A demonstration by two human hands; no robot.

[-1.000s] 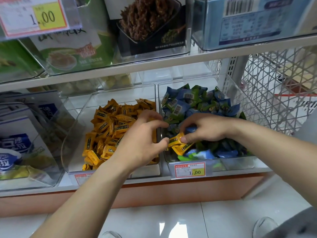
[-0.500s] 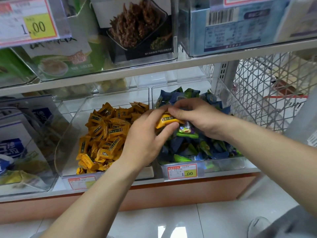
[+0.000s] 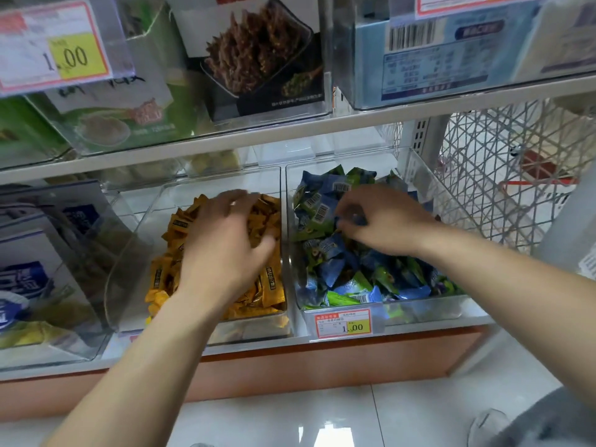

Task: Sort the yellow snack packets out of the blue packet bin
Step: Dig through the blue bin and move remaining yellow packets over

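While your left hand (image 3: 225,250) lies palm-down with fingers spread on the yellow snack packets (image 3: 167,279) in the clear bin (image 3: 206,185) on the left, your right hand (image 3: 383,221) hovers with fingertips curled down into the blue packet bin (image 3: 419,311) just beside it. Blur hides whether they pinch anything. A price tag (image 3: 343,322) fronts that bin.

The lower price tag (image 3: 343,324) on the blue packet bin (image 3: 419,306), below the right hand (image 3: 383,217), reads 1.00; the upper price tag (image 3: 58,46), far above the left hand (image 3: 225,246), reads 1.00
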